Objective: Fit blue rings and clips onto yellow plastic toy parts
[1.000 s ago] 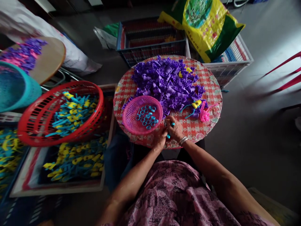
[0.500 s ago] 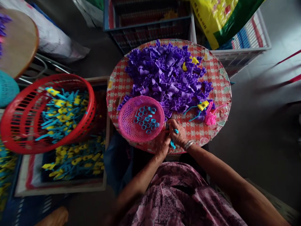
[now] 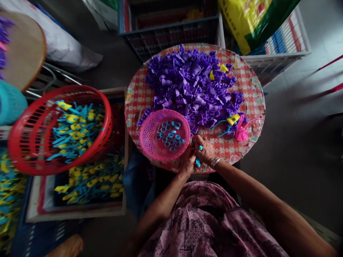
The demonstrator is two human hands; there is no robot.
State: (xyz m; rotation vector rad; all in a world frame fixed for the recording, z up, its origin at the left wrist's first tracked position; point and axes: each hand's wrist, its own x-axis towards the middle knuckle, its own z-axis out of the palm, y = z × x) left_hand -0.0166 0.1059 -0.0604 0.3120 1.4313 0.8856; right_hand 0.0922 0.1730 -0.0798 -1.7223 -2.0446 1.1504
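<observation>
My left hand (image 3: 188,163) and my right hand (image 3: 205,151) meet at the near edge of the round table, fingers closed together. Between them is a small turquoise plastic piece (image 3: 198,162), partly hidden by my fingers; another bit of turquoise shows at my right fingers. Just left of my hands stands a pink mesh basket (image 3: 144,142) with several small turquoise rings (image 3: 167,144) in it. Beyond lies a big heap of purple plastic pieces (image 3: 187,85). To the right are a yellow and turquoise piece (image 3: 233,119) and a pink plastic piece (image 3: 241,134).
At left, a tilted red basket (image 3: 20,142) of yellow and turquoise pieces rests over a crate (image 3: 77,216) of similar pieces. Behind the checked table (image 3: 134,103) stand a dark crate (image 3: 171,32) and a white crate (image 3: 278,59) with a yellow-green bag (image 3: 257,25).
The whole view has shifted slightly, so things on the left appear farther right. My hands stay together on the turquoise piece, with barely any change in the fingers.
</observation>
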